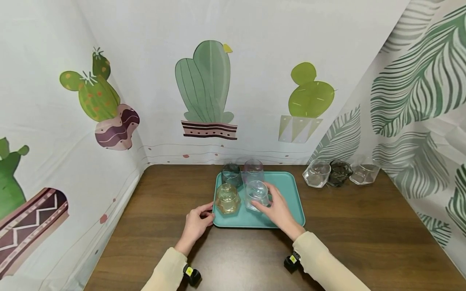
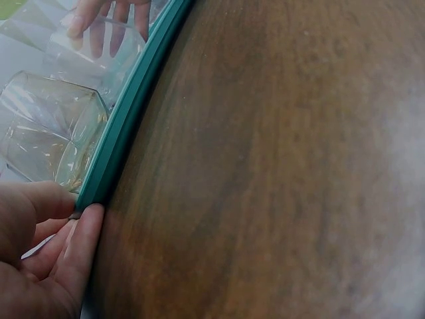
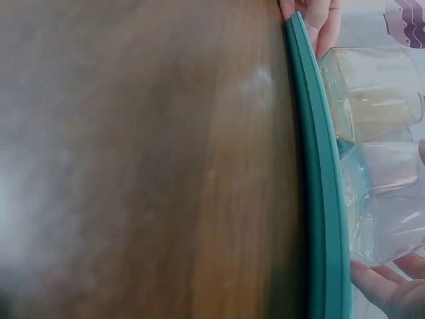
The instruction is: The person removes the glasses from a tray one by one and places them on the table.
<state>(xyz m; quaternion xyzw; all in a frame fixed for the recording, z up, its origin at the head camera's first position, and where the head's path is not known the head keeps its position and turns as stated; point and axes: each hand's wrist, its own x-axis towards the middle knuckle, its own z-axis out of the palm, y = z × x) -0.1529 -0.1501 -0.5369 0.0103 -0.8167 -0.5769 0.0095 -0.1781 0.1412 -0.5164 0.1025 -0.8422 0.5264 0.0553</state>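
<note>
A teal tray (image 1: 287,186) carries a clear glass (image 1: 256,190), a yellow-tinted glass (image 1: 227,199), a dark grey glass (image 1: 231,173) and a pale purple glass (image 1: 253,170). With thumb and fingers around its sides, my right hand (image 1: 279,208) holds the clear glass at the tray's front middle. My left hand (image 1: 197,224) pinches the tray rim (image 2: 123,126) near its front left corner, thumb on the inner side. Just inside that corner stands the yellow-tinted glass, upright. Behind the front pair are the grey and purple glasses, partly hidden by them.
At the table's back right, two clear glasses, the left one (image 1: 317,174) and the right one (image 1: 365,171), flank a dark smoky glass (image 1: 339,173). The brown wooden table (image 1: 164,186) meets a cactus-printed cloth (image 1: 255,81) at the back.
</note>
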